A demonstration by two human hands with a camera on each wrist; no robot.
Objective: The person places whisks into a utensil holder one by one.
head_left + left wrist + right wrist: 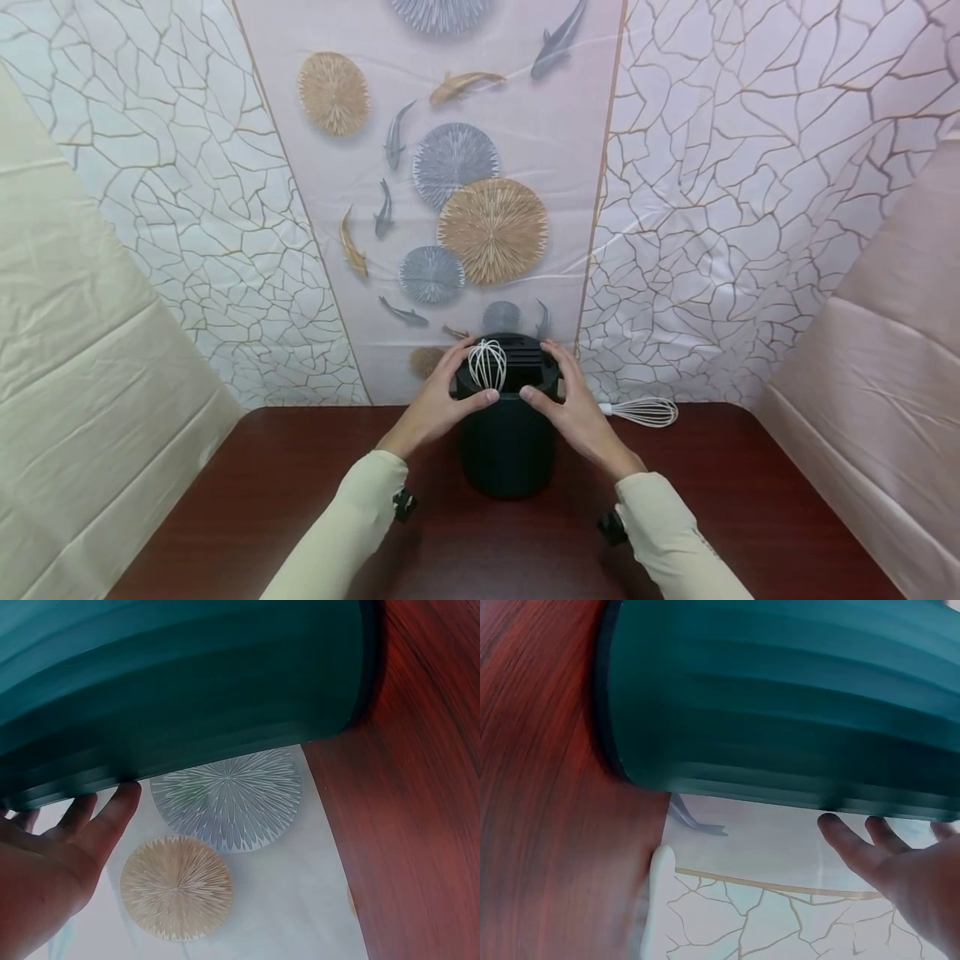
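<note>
A dark green utensil holder (507, 454) with a slotted black top stands upright on the table. The wire loops of a white whisk (487, 363) poke up from its left compartment. My left hand (438, 404) holds the holder's upper left side, thumb at the front rim; in the left wrist view its fingertips touch the ribbed wall (195, 690). On the opposite side my right hand (579, 412) grips the upper wall, thumb over the front rim. Fingers (855, 847) lie along the holder's side in the right wrist view.
A second white whisk (645, 412) lies on the dark red wooden table (315, 492), right of the holder near the back edge. Behind the table hangs a patterned cloth (465, 317), with plain cloth panels (97, 375) on both sides.
</note>
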